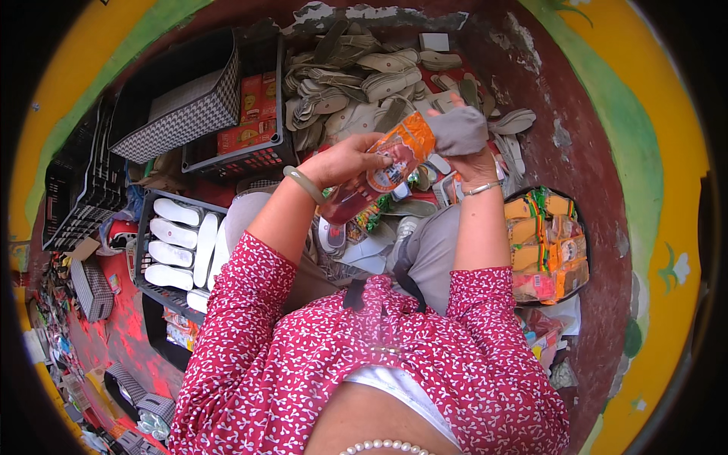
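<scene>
My left hand (pixel 347 161) grips an orange-and-clear plastic packet (pixel 406 144) with dark reddish contents, its thumb on top. The packet slants over my lap, with its orange end up toward the right. At that end is my right hand (pixel 474 165), partly covered by a grey cloth (pixel 459 130) that looks like a fingerless glove. Its fingertips stick out past the cloth, apart and stretched. The cloth touches or nearly touches the packet; I cannot tell which. Under the packet, between my knees, lie a green-and-orange bundle (pixel 370 216) and pale shoe parts (pixel 369 250).
Stacked shoe soles or insoles (pixel 390 76) cover the floor ahead. White insoles (pixel 171 254) lie in a crate at the left. Behind it stand a checked box (pixel 178 114) and a black crate (pixel 280 140) with red boxes. Orange packets (pixel 550 239) fill a container at the right.
</scene>
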A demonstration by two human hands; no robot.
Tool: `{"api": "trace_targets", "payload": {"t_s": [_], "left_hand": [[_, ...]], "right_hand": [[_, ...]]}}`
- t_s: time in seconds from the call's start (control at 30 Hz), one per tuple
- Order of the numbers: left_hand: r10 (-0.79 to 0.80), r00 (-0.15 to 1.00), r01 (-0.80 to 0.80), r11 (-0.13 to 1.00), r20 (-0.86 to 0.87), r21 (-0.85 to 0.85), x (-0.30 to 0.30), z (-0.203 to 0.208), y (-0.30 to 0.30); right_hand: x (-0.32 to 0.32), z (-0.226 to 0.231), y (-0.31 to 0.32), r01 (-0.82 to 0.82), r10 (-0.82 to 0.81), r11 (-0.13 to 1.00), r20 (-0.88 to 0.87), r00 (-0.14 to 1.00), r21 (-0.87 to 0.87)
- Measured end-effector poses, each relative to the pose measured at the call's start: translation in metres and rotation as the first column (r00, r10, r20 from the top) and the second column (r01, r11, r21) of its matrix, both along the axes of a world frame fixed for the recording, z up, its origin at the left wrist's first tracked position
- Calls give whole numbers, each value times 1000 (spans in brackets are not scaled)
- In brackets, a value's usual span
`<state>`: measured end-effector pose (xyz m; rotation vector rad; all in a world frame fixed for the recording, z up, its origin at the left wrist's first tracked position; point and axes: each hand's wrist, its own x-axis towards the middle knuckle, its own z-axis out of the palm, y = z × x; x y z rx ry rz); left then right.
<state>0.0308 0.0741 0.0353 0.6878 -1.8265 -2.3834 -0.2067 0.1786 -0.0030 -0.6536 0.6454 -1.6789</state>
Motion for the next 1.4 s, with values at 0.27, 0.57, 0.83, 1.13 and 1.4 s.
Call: {"api": "trace_targets", "payload": {"t_s": [0.27, 0.57, 0.83, 1.13, 1.4], "left_hand": [[-214, 976, 219, 968, 51, -122, -4, -15, 2], [-68, 998, 70, 972, -18, 226, -2, -19, 4], [366, 920, -209, 763, -142, 611, -20, -42, -9], [720, 694, -483, 496, -30, 722, -15, -68, -31], [823, 561, -477, 412, -92, 776, -15, -60, -38]], "right_hand": [[51, 8, -16, 159, 45, 923, -509, 860, 351], [7, 8, -18, 650, -567, 742, -365, 739, 164], [48, 17, -30, 429, -420, 903, -201, 885, 0], [122, -5, -27, -84, -185, 980, -981, -54, -180], [136, -2, -21, -64, -268, 963, -944, -191, -260]]}}
